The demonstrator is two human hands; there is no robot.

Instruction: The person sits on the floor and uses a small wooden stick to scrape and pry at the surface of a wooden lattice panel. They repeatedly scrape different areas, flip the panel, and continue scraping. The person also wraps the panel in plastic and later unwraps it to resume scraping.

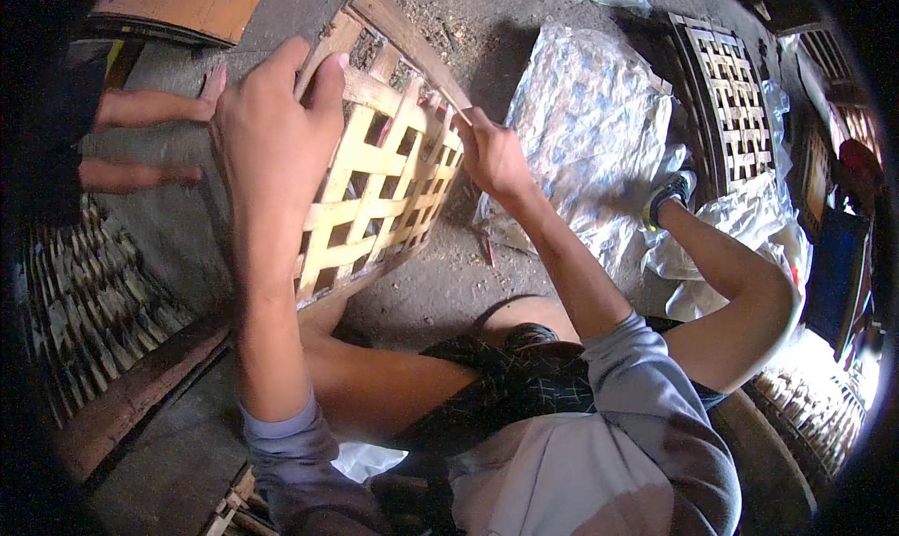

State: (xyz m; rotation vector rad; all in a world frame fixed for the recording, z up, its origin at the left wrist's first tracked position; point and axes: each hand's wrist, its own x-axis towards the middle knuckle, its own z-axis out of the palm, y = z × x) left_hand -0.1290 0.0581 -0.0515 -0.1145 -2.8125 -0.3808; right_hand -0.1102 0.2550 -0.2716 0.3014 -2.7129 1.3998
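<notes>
The left hand (pixel 272 124) hides the upper left corner of the woven bamboo panel (pixel 375 180), gripping its edge. The right hand (pixel 492 157) pinches a thin strip at the panel's right edge; its fingertips are hard to make out. The flat lattice stands tilted between both hands. Crinkled plastic sheet (pixel 590 133) lies right of the right hand.

A crumpled plastic sheet (pixel 590 133) lies on the dirty concrete floor (pixel 440 283). A finished woven panel (pixel 730 105) stands beside its far right edge. At the left lies a dark woven mat (pixel 84 302), and a brown board (pixel 183 2) is at the top left. Another person's feet (pixel 150 138) rest on the floor at the left.
</notes>
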